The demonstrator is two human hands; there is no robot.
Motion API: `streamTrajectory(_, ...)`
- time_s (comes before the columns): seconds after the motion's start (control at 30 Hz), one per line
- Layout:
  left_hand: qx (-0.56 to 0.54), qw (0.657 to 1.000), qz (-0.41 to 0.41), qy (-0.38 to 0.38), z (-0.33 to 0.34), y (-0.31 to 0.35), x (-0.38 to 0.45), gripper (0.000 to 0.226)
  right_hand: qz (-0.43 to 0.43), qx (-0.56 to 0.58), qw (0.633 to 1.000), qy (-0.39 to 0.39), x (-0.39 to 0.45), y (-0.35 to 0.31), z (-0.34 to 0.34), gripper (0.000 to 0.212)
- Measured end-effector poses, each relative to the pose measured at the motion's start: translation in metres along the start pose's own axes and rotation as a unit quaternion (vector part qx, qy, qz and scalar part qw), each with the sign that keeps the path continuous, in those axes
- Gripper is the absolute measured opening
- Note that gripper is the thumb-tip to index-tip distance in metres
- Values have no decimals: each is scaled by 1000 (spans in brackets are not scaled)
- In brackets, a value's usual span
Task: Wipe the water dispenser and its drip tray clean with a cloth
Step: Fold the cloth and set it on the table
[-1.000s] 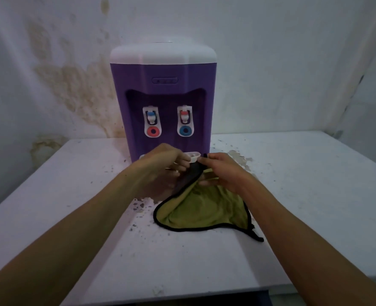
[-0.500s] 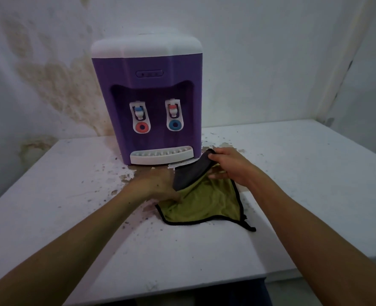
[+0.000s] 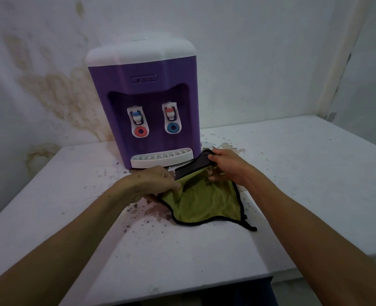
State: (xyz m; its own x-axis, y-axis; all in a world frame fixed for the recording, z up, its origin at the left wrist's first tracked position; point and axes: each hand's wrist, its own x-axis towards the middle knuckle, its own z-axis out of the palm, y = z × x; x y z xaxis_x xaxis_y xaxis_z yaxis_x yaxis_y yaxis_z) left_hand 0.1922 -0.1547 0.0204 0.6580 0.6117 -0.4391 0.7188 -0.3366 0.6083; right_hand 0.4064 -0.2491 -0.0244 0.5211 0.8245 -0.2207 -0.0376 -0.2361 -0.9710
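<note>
We had the cloth (image 3: 204, 204) spread on the table (image 3: 293, 195) just in front of the dispenser (image 3: 143, 102), at about five o'clock from its base, so it was close to hand for the wiping. Our left hand (image 3: 151, 182) gripped the cloth's left edge, fingers curled and pinching the green fabric, probably to hold it taut. Our right hand (image 3: 229, 166) held the dark folded-over corner at the cloth's twelve o'clock, thumb on top and fingers curled beneath, pinching it; we judged this was to refold or gather the cloth into a pad before wiping.

The tray (image 3: 161, 159) sat in its slot at the dispenser's six o'clock, apart from both hands. The two taps (image 3: 154, 122) stood above it in the recess. Brown specks and stains lay on the table round the base, thickest at the cloth's seven o'clock. The wall (image 3: 50, 85) behind, at the dispenser's nine o'clock, was stained too. We judged the wiping still unfinished.
</note>
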Motion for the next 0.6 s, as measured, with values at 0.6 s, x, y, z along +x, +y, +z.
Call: streamTrajectory(0.6,97,908,370,175,42,50,-19,22,-23,-123,979,158,14,9,-29,15)
